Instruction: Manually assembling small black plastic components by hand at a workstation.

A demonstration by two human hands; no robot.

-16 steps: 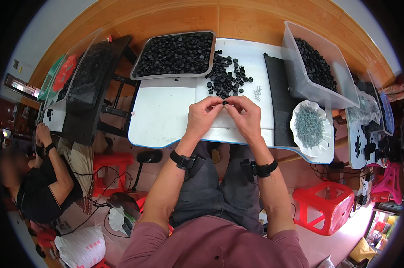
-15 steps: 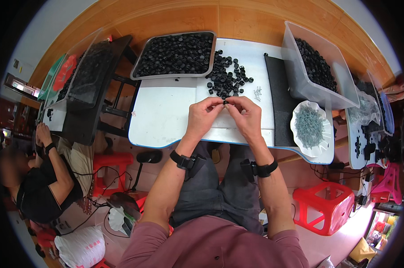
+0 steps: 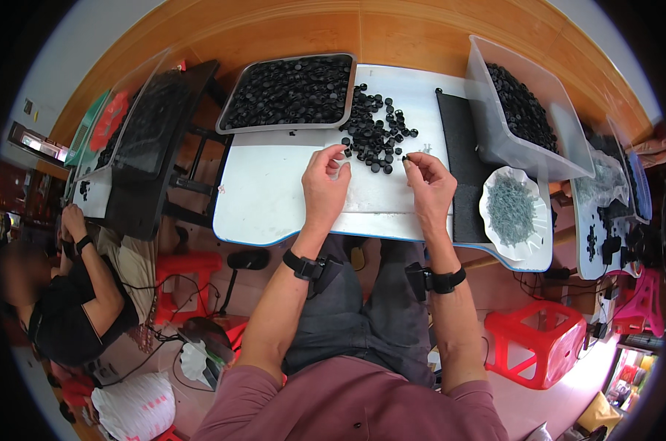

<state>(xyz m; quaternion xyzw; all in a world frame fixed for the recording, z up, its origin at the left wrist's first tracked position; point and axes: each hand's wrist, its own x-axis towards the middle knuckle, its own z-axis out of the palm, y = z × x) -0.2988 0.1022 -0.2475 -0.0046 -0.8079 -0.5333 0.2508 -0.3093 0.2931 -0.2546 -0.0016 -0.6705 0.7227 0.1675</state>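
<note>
My left hand (image 3: 325, 185) is closed, with a small round black cap (image 3: 347, 153) pinched between thumb and index finger. To its right, my right hand (image 3: 431, 187) is also closed, and a tiny dark piece (image 3: 405, 157) shows at its fingertips; its exact kind is too small to make out. Between and beyond both hands lies a loose heap of black caps (image 3: 377, 136) on the white tabletop (image 3: 266, 187). Some small clear slivers (image 3: 426, 148) lie just past my right fingers, partly hidden by them.
A metal tray (image 3: 285, 129) full of black caps stands back left. At the right are a black mat (image 3: 461, 162), a clear plastic bin (image 3: 494, 140) of black parts and a white fluted bowl (image 3: 520, 247) of thin greenish pieces. Another person (image 3: 75, 294) sits at the far left; a red stool (image 3: 535, 342) stands right.
My hands were together at the near edge of the heap, fingertips meeting on a small black piece. They have moved apart, left hand leftward and right hand rightward.
</note>
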